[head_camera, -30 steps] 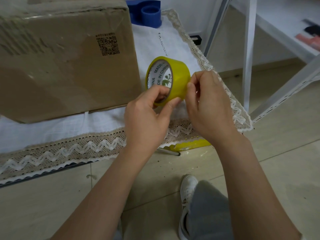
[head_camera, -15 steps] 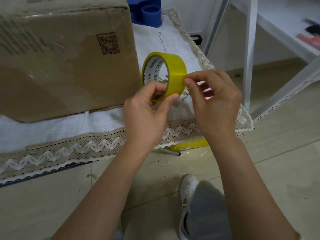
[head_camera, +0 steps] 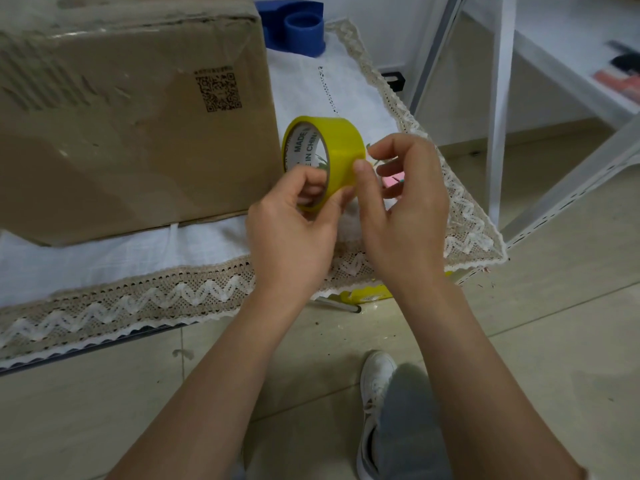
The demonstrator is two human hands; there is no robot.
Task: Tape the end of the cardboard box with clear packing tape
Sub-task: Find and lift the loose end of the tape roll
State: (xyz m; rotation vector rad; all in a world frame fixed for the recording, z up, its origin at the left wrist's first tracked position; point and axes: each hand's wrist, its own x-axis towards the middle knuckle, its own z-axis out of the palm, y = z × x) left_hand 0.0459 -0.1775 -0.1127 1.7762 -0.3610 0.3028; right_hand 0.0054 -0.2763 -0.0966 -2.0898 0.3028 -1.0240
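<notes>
From the head view, your left hand (head_camera: 294,223) grips the yellowish tape roll (head_camera: 323,157) from below, fingers hooked through its core, thumb pressed on the outer band. Your right hand (head_camera: 405,199) pinches at the roll's outer surface with thumb and forefinger, the other fingers spread loose. You hold the roll upright, just right of the cardboard box (head_camera: 131,116), close to its near corner. The box sits on a white lace-edged cloth (head_camera: 145,292). Behind the box, a blue tape dispenser (head_camera: 294,26) rests on the same cloth.
</notes>
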